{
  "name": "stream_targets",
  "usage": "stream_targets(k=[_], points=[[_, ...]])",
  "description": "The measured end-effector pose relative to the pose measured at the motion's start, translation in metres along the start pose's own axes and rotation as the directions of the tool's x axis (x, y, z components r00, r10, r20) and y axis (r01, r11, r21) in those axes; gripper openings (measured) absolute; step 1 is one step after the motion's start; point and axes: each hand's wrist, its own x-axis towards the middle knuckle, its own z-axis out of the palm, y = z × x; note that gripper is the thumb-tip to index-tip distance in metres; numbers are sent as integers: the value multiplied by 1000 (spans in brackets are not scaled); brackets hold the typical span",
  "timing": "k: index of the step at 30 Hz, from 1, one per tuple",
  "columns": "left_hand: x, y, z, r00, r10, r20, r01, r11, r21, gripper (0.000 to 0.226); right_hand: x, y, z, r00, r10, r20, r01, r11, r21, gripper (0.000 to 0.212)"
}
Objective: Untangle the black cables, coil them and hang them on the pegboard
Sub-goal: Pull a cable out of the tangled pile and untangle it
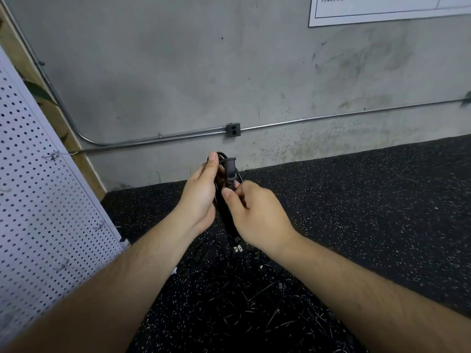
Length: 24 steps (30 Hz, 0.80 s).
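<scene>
Holding a coiled black cable [225, 217] upright between them, the two hands meet in mid-air. The left hand [201, 197] grips the coil from its side, thumb lying up along the top loop; its other fingers are hidden behind the bundle. The right hand [257, 215] pinches the coil just beside the left palm with thumb and forefinger, and its remaining fingers curl out of sight under the knuckles. A black connector [230, 169] sticks up above the right thumb, though how it sits on the loops is hard to make out. Below the right wrist a plug [237, 248] with two metal prongs hangs from the bottom of the coil.

Beneath both forearms lies a tangle of black cables [254, 301] on the floor [369, 200]. The floor is black speckled rubber, so the strands blur into it and cannot be counted, and the forearms cover part of the heap.

Out beyond the left hand stands a white pegboard [38, 200], cut off by the frame edge, with a few thin wire hooks [52, 156] on it. Past both hands rises a grey concrete wall [178, 72] carrying a metal conduit [305, 121] and a small junction box [233, 129]. High above the right hand a white poster [382, 11] is mostly cropped, its print unreadable
</scene>
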Motion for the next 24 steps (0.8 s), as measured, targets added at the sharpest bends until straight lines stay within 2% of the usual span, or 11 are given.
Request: stream_targets(k=[4, 8, 9, 11, 13, 14, 16, 18, 19, 21, 24], points=[[-5, -3, 9, 1000, 22, 22, -24, 996, 81, 36, 0, 0, 4, 999, 24, -33, -25, 999, -44, 37], [-5, 0, 10, 999, 13, 32, -17, 993, 115, 38, 3, 4, -12, 993, -95, -64, 83, 981, -174, 35], [-5, 2, 9, 998, -4, 65, -3, 995, 101, 38, 5, 8, -17, 991, -91, -103, 77, 988, -135, 44], [-8, 7, 8, 987, -53, 151, 39, 995, 89, 39, 11, 17, -25, 996, -20, -85, 23, 999, 33, 86], [-11, 9, 7, 970, -108, 218, 85, 990, 112, 44, 15, 25, -29, 989, 105, 108, -129, 961, 245, 123], [-12, 10, 7, 962, -131, 239, 103, 987, 127, 48, 15, 28, -30, 962, 151, 225, -225, 908, 354, 125], [-13, 10, 7, 963, -144, 227, 113, 983, 145, 52, 15, 33, -30, 913, 172, 370, -345, 808, 477, 92], [-13, 8, 8, 985, -107, 135, 82, 980, 183, 50, 16, 36, -25, 922, 151, 357, -323, 808, 493, 43], [-13, 7, 10, 994, -74, 80, 56, 976, 209, 49, 17, 34, -23, 934, 147, 326, -296, 827, 477, 27], [-14, 4, 13, 1000, -4, -2, 4, 965, 263, 47, 17, 26, -20, 949, 142, 281, -257, 866, 429, 12], [-17, 2, 16, 997, 59, -47, -43, 956, 291, 46, 15, 14, -16, 963, 138, 231, -208, 926, 314, 8]])
